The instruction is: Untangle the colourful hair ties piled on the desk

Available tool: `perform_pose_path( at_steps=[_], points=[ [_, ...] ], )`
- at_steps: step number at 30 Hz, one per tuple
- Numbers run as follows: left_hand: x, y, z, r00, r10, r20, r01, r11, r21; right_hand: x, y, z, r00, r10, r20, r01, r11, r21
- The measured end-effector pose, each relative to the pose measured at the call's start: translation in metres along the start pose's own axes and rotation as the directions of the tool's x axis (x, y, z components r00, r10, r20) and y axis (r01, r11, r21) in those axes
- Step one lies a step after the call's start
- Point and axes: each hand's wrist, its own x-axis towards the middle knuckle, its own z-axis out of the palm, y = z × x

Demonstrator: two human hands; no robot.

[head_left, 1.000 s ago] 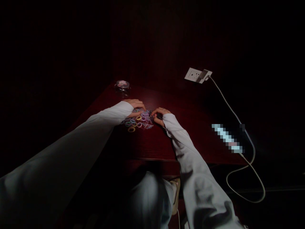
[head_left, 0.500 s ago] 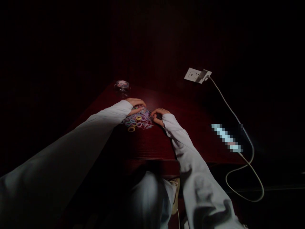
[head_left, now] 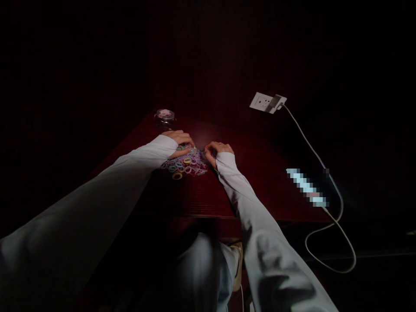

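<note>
A dim indoor room — home or office, too dark to tell — shown by a reddish desk [head_left: 201, 199] and a wall socket [head_left: 259, 102] with a plugged-in charger [head_left: 279, 103].

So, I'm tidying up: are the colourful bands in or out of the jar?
Out: these bands lie piled on the table; the jar is too dark to see into.

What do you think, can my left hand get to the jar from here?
Probably yes: the jar stands just beyond your left hand, with nothing visible between them.
</note>
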Motion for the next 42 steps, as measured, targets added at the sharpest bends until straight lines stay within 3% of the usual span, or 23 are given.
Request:
perform_pose_path(
  at_steps=[7, 12, 24, 34, 42],
  points=[
    [-0.006, 0.004, -0.017, 0.999, -0.009, 0.038, 0.010, 1.000, -0.024, 0.014, -0.023, 0.014, 0.995, 0.022, -0.097, -0.025, 0.999, -0.033],
    [-0.007, -0.009, -0.010, 0.993, -0.029, 0.115, 0.037, 0.997, -0.070, 0.016, -0.022, 0.016, 0.999, -0.036, -0.019, 0.036, 0.999, 0.005],
    [-0.004, -0.018, -0.001, 0.995, 0.001, 0.104, 0.016, 0.987, -0.160, 0.010, -0.014, 0.010, 0.982, -0.145, 0.117, 0.135, 0.986, 0.094],
    [-0.005, -0.013, 0.001, 0.999, -0.013, 0.033, 0.018, 0.990, -0.143, 0.013, -0.012, 0.011, 0.995, -0.028, 0.100, 0.024, 0.999, 0.038],
    [0.001, -0.014, 0.005, 0.993, -0.086, 0.076, 0.095, 0.988, -0.122, 0.012, -0.013, 0.007, 0.996, 0.018, 0.090, -0.022, 0.999, 0.043]
  ],
)
